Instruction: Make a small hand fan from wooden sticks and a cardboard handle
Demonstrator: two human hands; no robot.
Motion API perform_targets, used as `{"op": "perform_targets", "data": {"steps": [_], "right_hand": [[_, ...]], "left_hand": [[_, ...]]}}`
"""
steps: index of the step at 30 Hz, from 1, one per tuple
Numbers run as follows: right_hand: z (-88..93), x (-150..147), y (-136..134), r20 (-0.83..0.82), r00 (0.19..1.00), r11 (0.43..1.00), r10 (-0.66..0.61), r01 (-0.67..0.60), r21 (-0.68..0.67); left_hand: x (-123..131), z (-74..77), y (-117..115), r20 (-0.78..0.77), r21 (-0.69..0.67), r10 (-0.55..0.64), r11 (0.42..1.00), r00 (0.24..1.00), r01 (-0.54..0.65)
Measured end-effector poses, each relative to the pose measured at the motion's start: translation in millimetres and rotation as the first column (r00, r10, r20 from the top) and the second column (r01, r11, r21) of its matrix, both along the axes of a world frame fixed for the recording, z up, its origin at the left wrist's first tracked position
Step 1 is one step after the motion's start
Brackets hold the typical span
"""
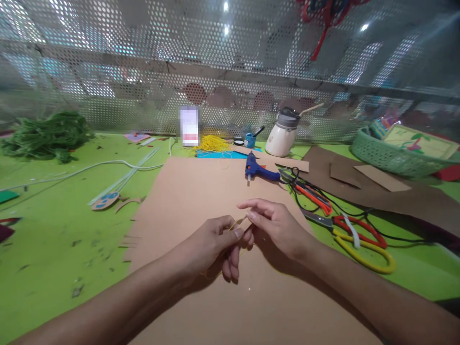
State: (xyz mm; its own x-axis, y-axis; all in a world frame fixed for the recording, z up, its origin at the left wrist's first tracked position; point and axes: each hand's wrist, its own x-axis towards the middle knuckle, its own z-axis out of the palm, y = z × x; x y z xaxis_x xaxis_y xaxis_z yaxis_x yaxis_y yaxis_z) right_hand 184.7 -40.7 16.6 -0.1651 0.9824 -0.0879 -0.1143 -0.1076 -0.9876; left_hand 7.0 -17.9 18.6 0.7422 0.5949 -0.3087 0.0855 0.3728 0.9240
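Note:
My left hand (219,239) pinches a small strip of tan cardboard (246,224) between thumb and fingers. A thin yellow string (235,224) runs over the strip and hangs below the hands in a loose loop. My right hand (276,225) meets the strip's far end, its thumb and fingertips closed there on the cardboard or the string; which of them it grips is hard to tell. Both hands are above a large sheet of brown cardboard (194,187).
Beyond the sheet's middle lies a blue glue gun (260,170). To the right are an orange cutter (312,196), scissors (354,235) and a green basket (377,151). A white jar (282,134), yellow string bundle (213,143) and phone (189,125) stand at the back.

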Motion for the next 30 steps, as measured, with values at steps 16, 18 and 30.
{"op": "perform_targets", "data": {"steps": [16, 18, 30], "right_hand": [[1.8, 0, -1, 0.038, 0.998, 0.998, -0.048, 0.047, 0.028], [0.8, 1, 0, 0.016, 0.999, 0.999, -0.038, 0.038, 0.009], [-3.7, 6, 6, 0.039, 0.997, 0.998, -0.061, 0.06, 0.037]], "left_hand": [[-6, -2.5, -2, 0.005, 0.006, 0.004, 1.0, 1.0, -0.004], [-7, -1.6, -1, 0.022, -0.012, -0.011, 1.0, 1.0, 0.011], [-13, 1.7, 0, 0.154, -0.142, -0.053, 0.987, 0.987, 0.075]]}}
